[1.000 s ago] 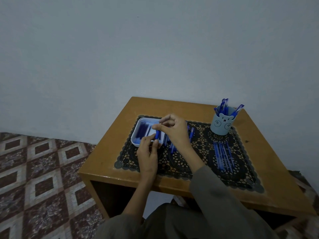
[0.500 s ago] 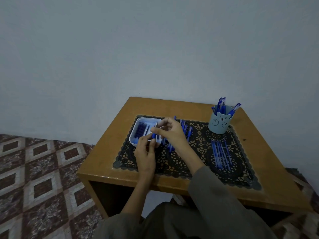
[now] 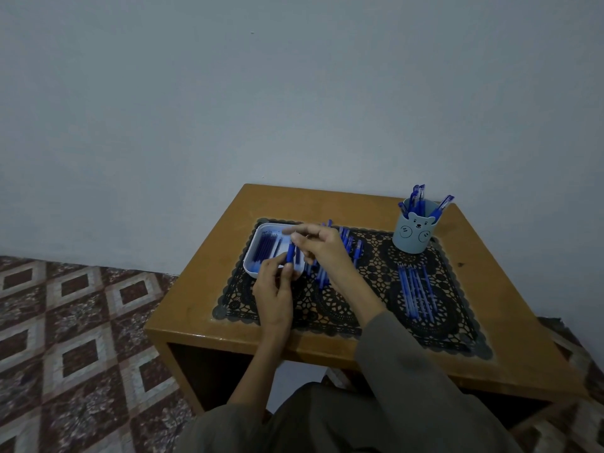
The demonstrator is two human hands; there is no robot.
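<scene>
The left hand [image 3: 274, 291] reaches forward from the near edge of the surface [image 3: 202, 289], wrist straight, its thumb and fingers curled round the lower end of a blue pen [image 3: 290, 254] held nearly upright over the near-right part of the white tray [image 3: 251, 256]. The right hand [image 3: 322, 248] comes in from the right, forearm slanted across the lace mat [image 3: 330, 308]. Its thumb and forefinger meet just above the pen's top. Whether they pinch anything is too small to tell.

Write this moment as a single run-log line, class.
left hand: grips blue pen part upright | right hand: fingertips at its top, hold unclear | where: over white tray
</scene>
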